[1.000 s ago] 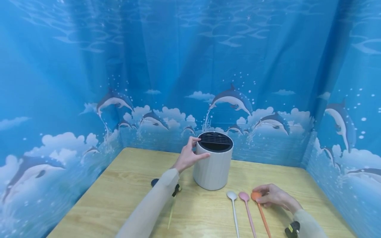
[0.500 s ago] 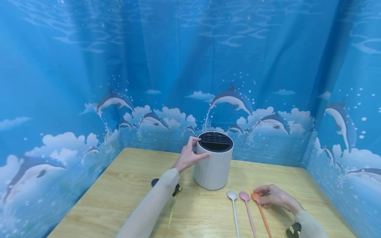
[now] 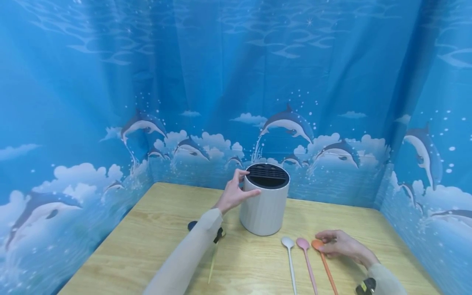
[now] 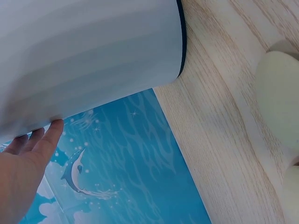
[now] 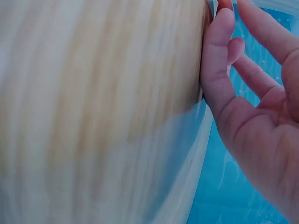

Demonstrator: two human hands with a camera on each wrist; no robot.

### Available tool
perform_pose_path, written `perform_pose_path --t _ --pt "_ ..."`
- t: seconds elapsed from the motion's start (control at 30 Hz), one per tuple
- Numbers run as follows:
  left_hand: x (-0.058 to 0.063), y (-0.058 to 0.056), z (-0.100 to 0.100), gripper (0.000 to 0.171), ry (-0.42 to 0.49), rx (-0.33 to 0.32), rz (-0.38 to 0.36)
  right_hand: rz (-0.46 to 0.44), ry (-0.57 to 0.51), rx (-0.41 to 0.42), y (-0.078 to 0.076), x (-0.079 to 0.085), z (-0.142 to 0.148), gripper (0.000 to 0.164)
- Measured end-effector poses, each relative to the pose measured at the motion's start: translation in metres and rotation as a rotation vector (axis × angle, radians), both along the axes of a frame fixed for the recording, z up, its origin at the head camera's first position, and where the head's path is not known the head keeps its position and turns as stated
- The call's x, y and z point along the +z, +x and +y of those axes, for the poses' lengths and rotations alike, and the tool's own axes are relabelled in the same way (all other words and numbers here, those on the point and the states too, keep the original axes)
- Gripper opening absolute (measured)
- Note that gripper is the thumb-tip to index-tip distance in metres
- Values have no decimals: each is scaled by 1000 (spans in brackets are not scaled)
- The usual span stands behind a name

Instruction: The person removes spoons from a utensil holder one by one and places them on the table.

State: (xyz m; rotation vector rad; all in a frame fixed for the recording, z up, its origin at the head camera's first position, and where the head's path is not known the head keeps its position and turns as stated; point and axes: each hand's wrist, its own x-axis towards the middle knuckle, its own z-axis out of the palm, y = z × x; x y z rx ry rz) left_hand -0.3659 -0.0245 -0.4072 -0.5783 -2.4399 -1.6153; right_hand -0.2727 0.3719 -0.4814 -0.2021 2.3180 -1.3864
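Note:
In the head view my left hand (image 3: 234, 194) holds the upper left side of a ribbed white cylinder holder (image 3: 262, 213), thumb in front and a finger at its black slotted top (image 3: 267, 176). The left wrist view shows fingertips (image 4: 55, 127) against the holder's wall. My right hand (image 3: 343, 247) pinches the bowl of an orange spoon (image 3: 326, 268), which lies on the table. In the right wrist view its fingers are bent at the table edge; the spoon is mostly hidden. Left of it lie a pink spoon (image 3: 307, 257) and a pale grey spoon (image 3: 289, 256).
A thin yellow-green handle (image 3: 212, 266) and a dark rounded thing (image 3: 191, 225) lie partly hidden by my left arm. Pale green rounded shapes (image 4: 278, 95) show in the left wrist view. Blue dolphin-print curtains (image 3: 221, 82) surround the wooden table (image 3: 121, 246).
My right hand has shifted very slightly to the right and down at the orange spoon's bowl. My left hand and the holder look unmoved.

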Motion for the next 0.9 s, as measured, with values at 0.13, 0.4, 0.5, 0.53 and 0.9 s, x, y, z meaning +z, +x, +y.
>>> perform_pose_path --t 0.13,0.4,0.5,0.53,0.9 --pt "1 0 0 85 4 3 -4 5 -20 1 -1 0 -1 62" --pt "-2 0 -1 87 -1 20 10 105 -10 -64 -2 3 -6 57" --pt "-4 0 0 88 -5 23 24 195 45 -149 -2 5 -12 53" --pt "-5 0 0 88 -7 25 29 218 58 -178 -2 5 -14 52" --pt "-8 3 -1 85 -19 -17 67 361 195 -228 -2 18 -39 50"
